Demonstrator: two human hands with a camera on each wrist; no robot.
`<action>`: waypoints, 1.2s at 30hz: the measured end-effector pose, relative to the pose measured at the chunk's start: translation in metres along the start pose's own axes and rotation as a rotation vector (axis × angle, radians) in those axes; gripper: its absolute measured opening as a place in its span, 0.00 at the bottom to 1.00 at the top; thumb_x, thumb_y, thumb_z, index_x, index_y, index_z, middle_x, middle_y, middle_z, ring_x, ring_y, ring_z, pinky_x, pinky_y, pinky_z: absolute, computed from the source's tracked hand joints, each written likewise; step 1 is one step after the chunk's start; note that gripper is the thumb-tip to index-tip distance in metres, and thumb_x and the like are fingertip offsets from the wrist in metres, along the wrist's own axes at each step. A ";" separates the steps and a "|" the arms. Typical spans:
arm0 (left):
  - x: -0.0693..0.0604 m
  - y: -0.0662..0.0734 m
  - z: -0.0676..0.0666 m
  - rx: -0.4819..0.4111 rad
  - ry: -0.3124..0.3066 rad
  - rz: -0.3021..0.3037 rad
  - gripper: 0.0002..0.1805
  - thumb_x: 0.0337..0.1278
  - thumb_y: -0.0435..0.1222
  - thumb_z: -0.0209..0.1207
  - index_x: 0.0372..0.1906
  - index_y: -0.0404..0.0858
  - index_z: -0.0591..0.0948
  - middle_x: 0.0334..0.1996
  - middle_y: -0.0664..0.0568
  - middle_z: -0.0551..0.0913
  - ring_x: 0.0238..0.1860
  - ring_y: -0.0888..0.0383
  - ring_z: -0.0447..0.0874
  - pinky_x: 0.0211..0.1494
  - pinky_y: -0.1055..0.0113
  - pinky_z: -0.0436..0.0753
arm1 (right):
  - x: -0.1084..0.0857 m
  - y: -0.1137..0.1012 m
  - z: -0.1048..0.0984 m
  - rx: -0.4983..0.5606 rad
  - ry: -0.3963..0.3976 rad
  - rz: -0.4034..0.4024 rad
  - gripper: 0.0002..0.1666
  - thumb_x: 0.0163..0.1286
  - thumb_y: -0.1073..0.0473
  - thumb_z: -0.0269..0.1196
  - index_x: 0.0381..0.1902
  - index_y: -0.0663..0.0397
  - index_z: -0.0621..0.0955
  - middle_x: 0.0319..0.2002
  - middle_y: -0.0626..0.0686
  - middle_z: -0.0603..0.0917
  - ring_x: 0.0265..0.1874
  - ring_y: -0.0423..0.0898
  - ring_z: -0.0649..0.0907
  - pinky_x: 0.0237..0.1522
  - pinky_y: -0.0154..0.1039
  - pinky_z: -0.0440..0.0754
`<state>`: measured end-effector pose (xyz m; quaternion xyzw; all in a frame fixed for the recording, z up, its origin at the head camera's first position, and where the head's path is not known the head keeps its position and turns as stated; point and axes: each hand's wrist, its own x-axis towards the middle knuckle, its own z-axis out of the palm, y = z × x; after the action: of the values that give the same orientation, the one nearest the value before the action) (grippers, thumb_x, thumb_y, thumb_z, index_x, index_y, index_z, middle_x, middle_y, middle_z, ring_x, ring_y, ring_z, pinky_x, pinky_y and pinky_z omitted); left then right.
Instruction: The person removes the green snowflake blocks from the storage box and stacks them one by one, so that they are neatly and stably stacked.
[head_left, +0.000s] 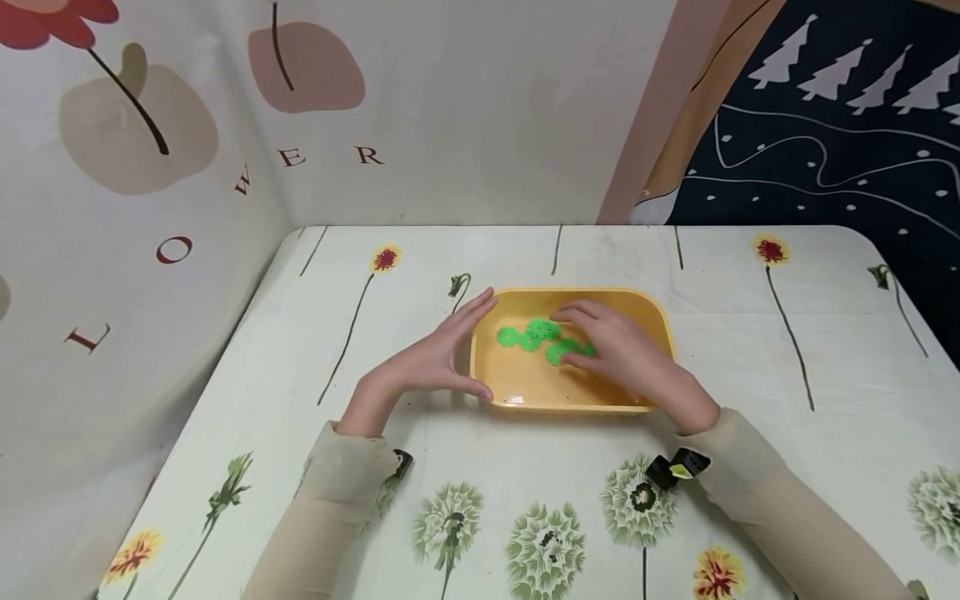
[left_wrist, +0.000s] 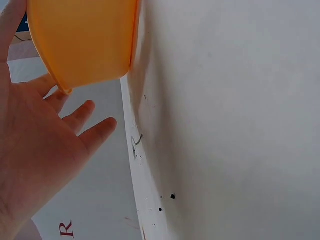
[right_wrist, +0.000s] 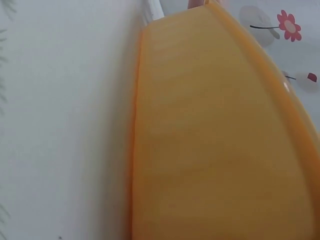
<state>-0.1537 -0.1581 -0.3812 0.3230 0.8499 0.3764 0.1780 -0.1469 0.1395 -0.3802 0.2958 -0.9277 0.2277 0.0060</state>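
Note:
A yellow-orange plastic tray with raised walls stands on the table; its side wall shows in the left wrist view and another in the right wrist view. Inside lie several small, bright green, roundish pieces with small dark marks. My left hand touches the tray's left end, fingers near the back corner and thumb near the front corner, spread apart. My right hand reaches into the tray above green pieces, thumb apart from the fingers. It partly hides a piece; the right wrist view does not show its fingers.
A white cloth printed with flowers and dandelions covers the table. Behind it and to the left hangs a pale printed curtain. A dark cloth with tree prints hangs at the back right.

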 end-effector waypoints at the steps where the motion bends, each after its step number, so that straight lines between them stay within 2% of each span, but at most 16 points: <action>1: 0.000 0.000 0.000 0.003 0.002 -0.003 0.73 0.33 0.61 0.76 0.82 0.49 0.42 0.82 0.60 0.33 0.83 0.51 0.32 0.80 0.38 0.50 | 0.001 0.000 0.000 0.011 -0.009 0.011 0.37 0.59 0.53 0.75 0.64 0.56 0.76 0.64 0.59 0.78 0.63 0.59 0.78 0.64 0.56 0.77; 4: 0.001 0.000 -0.001 0.010 0.004 -0.013 0.74 0.32 0.63 0.76 0.82 0.49 0.41 0.82 0.60 0.33 0.83 0.51 0.32 0.80 0.39 0.50 | 0.002 0.002 0.001 0.054 -0.032 0.042 0.36 0.58 0.54 0.75 0.63 0.57 0.77 0.63 0.59 0.79 0.61 0.59 0.79 0.62 0.56 0.79; 10: 0.002 0.000 -0.001 -0.001 0.001 -0.020 0.75 0.31 0.63 0.75 0.82 0.49 0.39 0.82 0.56 0.33 0.82 0.52 0.32 0.80 0.40 0.49 | 0.003 0.007 0.003 0.175 -0.073 0.112 0.31 0.58 0.56 0.75 0.59 0.59 0.80 0.53 0.57 0.83 0.48 0.53 0.83 0.51 0.49 0.84; 14: 0.002 0.000 -0.001 -0.006 0.001 -0.016 0.76 0.30 0.67 0.73 0.82 0.49 0.39 0.82 0.54 0.34 0.83 0.51 0.32 0.80 0.39 0.50 | 0.003 0.010 0.004 0.235 -0.087 0.139 0.30 0.58 0.60 0.74 0.58 0.62 0.80 0.53 0.59 0.84 0.49 0.54 0.83 0.53 0.50 0.83; 17: 0.002 0.000 0.000 -0.003 0.002 -0.016 0.76 0.30 0.67 0.73 0.82 0.48 0.40 0.82 0.56 0.34 0.83 0.51 0.32 0.80 0.39 0.49 | 0.004 0.012 0.004 0.265 -0.097 0.141 0.28 0.58 0.63 0.74 0.56 0.64 0.81 0.53 0.60 0.84 0.49 0.56 0.84 0.54 0.51 0.83; 22: 0.003 -0.001 0.000 0.000 0.003 -0.018 0.75 0.31 0.64 0.75 0.82 0.48 0.40 0.82 0.60 0.33 0.83 0.51 0.33 0.80 0.39 0.49 | 0.003 0.014 0.003 0.268 -0.112 0.135 0.23 0.57 0.66 0.74 0.52 0.63 0.83 0.50 0.60 0.86 0.48 0.56 0.85 0.53 0.50 0.84; 28: 0.002 -0.001 -0.001 0.002 0.002 -0.030 0.76 0.30 0.66 0.74 0.82 0.48 0.40 0.82 0.56 0.34 0.83 0.51 0.32 0.81 0.40 0.48 | 0.005 0.013 0.006 0.199 -0.110 0.100 0.19 0.57 0.68 0.73 0.48 0.62 0.85 0.47 0.59 0.86 0.45 0.54 0.85 0.50 0.48 0.85; 36: 0.001 -0.003 0.000 -0.007 0.005 -0.021 0.76 0.29 0.70 0.71 0.82 0.50 0.39 0.82 0.58 0.33 0.82 0.51 0.32 0.81 0.39 0.47 | 0.006 0.011 0.008 0.174 -0.141 0.107 0.17 0.58 0.68 0.72 0.47 0.62 0.86 0.45 0.59 0.85 0.43 0.53 0.85 0.48 0.45 0.85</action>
<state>-0.1553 -0.1587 -0.3834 0.3126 0.8522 0.3784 0.1812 -0.1569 0.1412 -0.3910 0.2602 -0.9171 0.2860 -0.0970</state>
